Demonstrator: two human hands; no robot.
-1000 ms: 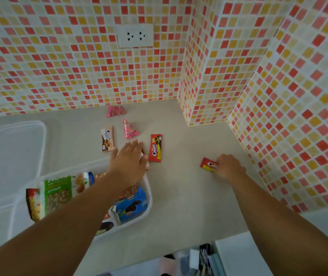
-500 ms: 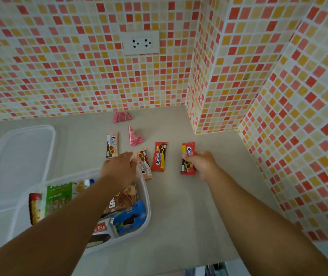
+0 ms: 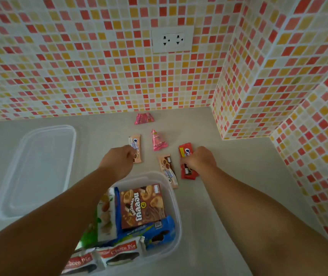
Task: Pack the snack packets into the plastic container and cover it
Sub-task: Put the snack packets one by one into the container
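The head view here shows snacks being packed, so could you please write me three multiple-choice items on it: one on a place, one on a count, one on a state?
1. Where does the clear lid lie?
A. on the container
B. on the counter, left of the container
C. against the wall

2. How many pink triangular packets lie on the counter?
A. one
B. two
C. four

3. What is the right hand doing?
A. gripping red packets
B. resting flat
C. lifting the lid

Answers: 1 B, the container stands open with the lid beside it; 2 B, two lie near the wall; 3 A, its fingers curl over them.
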